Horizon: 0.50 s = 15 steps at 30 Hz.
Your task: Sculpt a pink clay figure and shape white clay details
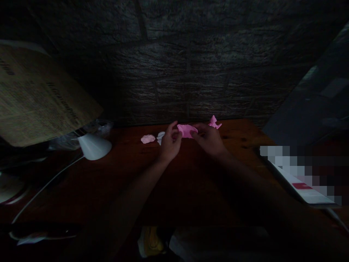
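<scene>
Between my two hands I hold a flattened sheet of pink modelling clay (187,131), just above the wooden table. The left end is pinched by my left hand (171,143), thumb in front and fingers behind. My right hand (209,139) grips the right end the same way. Left of my left hand lies a pale pink flat lump of clay (148,138), and a white lump (160,137) sits partly hidden behind that hand. Beyond my right hand stands a pink pointed, branching clay piece (214,122), its lower part hidden.
A lamp with a white conical base (96,146) and a newspaper-print shade (40,94) stands at the left, its cable running forward. A partly pixelated screen or tablet (305,185) is at the right. A dark brick wall (174,72) rises behind the table (114,174).
</scene>
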{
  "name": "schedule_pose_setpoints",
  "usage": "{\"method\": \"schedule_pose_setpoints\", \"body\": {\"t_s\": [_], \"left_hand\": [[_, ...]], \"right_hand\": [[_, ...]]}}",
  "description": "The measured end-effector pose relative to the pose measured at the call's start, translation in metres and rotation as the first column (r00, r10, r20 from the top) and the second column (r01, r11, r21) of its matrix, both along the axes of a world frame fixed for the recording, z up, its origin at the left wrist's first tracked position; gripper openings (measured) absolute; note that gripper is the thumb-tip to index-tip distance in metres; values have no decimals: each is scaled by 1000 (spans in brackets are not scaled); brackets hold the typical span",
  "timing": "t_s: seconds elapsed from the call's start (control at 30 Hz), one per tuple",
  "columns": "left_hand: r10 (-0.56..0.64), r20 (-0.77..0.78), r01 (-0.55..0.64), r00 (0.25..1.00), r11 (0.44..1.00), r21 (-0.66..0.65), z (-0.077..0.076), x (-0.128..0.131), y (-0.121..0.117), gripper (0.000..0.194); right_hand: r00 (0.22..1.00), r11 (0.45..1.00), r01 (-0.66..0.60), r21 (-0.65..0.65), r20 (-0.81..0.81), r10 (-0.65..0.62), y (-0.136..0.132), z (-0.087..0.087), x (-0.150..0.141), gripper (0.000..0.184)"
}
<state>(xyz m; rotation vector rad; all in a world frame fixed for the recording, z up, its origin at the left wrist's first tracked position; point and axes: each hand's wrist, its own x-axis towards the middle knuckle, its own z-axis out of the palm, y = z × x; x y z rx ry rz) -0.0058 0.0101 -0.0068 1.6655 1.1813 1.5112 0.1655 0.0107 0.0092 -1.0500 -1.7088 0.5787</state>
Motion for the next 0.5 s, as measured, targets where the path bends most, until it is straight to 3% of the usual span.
{"method": "schedule_pose_setpoints", "body": {"t_s": [0.17,0.3,0.5], "left_hand": [[-27,-6,27,1000,999,28,0,1,0,22],[-44,46,43,998,999,28,-1,0,2,23],[20,113,-20,993,1000,-6,-2,-2,6,22]], "right_hand": [[999,1000,-24,-4,-26,24,0,0,0,20],[995,1000,-22,-22,-95,20,0,1,1,17],[966,979,-59,-193,-259,7,4,-2,1,21]]}}
